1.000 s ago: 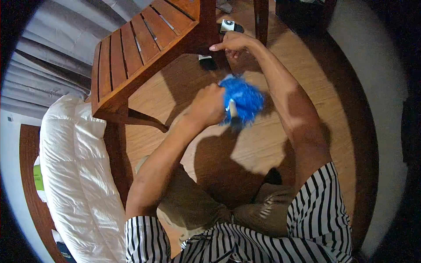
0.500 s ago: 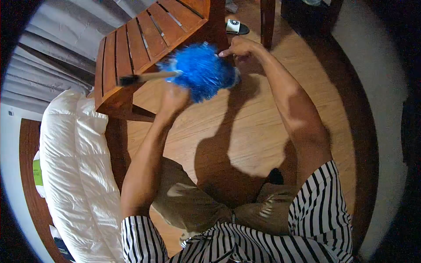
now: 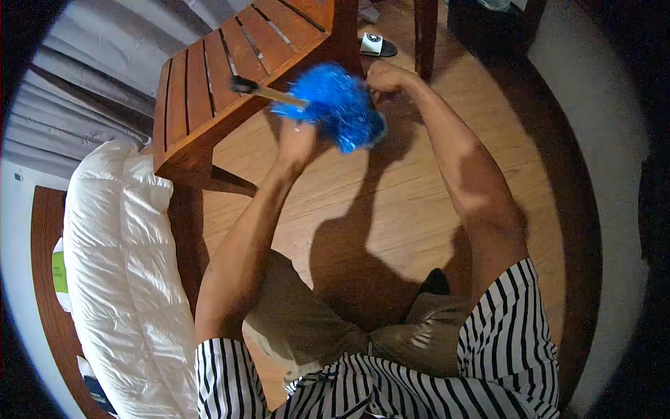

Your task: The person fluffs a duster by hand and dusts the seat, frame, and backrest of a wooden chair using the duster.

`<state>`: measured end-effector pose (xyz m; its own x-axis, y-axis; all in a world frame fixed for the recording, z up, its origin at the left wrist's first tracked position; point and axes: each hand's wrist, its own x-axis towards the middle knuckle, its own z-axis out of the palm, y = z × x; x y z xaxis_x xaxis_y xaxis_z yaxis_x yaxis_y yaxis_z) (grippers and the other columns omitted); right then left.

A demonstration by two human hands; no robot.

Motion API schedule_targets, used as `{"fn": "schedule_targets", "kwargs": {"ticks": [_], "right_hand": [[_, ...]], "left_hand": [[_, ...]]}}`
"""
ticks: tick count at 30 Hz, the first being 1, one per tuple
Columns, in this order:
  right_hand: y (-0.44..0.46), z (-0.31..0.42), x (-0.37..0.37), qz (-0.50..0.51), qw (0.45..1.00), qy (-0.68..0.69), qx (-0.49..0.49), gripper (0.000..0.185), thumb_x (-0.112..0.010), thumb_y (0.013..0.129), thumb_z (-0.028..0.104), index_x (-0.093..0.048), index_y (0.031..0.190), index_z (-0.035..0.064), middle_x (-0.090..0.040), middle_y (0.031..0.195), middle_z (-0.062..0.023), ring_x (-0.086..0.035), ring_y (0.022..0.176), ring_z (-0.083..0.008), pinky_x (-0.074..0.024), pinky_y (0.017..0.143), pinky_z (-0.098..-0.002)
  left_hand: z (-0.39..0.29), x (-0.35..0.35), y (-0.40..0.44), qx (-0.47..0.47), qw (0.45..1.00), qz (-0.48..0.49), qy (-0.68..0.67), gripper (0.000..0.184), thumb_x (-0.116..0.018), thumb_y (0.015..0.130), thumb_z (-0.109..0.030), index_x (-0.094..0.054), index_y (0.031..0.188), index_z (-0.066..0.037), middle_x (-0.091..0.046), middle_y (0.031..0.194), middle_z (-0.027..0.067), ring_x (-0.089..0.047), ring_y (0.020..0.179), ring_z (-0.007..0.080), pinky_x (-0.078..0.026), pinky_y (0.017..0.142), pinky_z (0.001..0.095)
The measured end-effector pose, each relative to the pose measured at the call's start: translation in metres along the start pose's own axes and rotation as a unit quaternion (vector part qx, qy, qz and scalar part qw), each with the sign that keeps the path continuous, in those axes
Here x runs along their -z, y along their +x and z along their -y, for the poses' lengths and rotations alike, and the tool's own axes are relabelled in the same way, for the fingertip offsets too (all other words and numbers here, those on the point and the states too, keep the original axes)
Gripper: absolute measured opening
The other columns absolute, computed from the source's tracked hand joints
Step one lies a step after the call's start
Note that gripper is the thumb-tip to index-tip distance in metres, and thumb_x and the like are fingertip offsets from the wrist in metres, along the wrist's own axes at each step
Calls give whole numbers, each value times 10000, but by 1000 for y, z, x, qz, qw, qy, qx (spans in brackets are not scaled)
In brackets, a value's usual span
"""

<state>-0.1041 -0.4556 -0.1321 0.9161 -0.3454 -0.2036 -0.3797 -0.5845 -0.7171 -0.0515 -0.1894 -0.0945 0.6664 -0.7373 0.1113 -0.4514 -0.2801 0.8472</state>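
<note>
My left hand (image 3: 296, 142) is closed on a duster (image 3: 333, 105) with shiny blue strands, which hide most of its fingers. The duster's wooden handle, tipped in black, points left over the front edge of a slatted brown wooden chair (image 3: 199, 77). The strands lie partly in front of that edge and over the floor beyond it. My right hand (image 3: 389, 77) is closed just right of the strands, by the chair's right end. Its fingertips are curled out of sight, and what they hold cannot be made out.
White bedding (image 3: 125, 258) lies along the left, below a grey curtain (image 3: 105, 63). A black and white slipper (image 3: 375, 45) rests on the wooden floor (image 3: 412, 202) beyond my right hand. A dark bin (image 3: 488, 28) stands at the upper right, near a wooden leg (image 3: 425, 38).
My left hand and the duster have moved up from below the chair, and the handle has swung to point left. Since the middle frame both have shifted slightly right. My right hand's fingers have curled in.
</note>
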Motion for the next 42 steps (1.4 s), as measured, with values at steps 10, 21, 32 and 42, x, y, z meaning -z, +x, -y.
{"fn": "schedule_targets", "kwargs": {"ticks": [10,21,32,42], "right_hand": [[-10,-16,-24,60,987,110,-103,372,-655,993,374,-620,890,19,-539,590,-75,-505,430,-191,-464,397,-372],[-7,-29,-24,-7,989,108,-96,369,-756,900,367,-652,916,13,-654,796,-80,-609,553,-190,-508,417,-341],[-1,-30,-20,7,983,163,-86,363,-829,830,314,-634,867,9,-594,664,-57,-557,502,-164,-464,403,-329],[4,-31,-11,-34,989,141,-33,479,-849,807,242,-636,1144,-23,-673,869,-59,-642,734,-172,-552,611,-316]], "left_hand": [[25,15,3,55,961,107,250,543,-409,1039,-404,-539,1371,6,-589,1349,296,-566,1242,442,-450,1047,496],[38,29,20,21,980,11,-197,412,-500,1048,-274,-496,1369,-15,-594,1267,179,-559,1169,309,-462,1030,479],[42,29,15,-23,984,25,174,380,-505,1060,-285,-509,1359,-50,-570,1297,112,-548,1171,262,-455,1037,457],[78,31,25,6,981,-57,-187,309,-519,1060,-248,-549,1303,-60,-584,1227,82,-549,1122,224,-461,1005,434]]}}
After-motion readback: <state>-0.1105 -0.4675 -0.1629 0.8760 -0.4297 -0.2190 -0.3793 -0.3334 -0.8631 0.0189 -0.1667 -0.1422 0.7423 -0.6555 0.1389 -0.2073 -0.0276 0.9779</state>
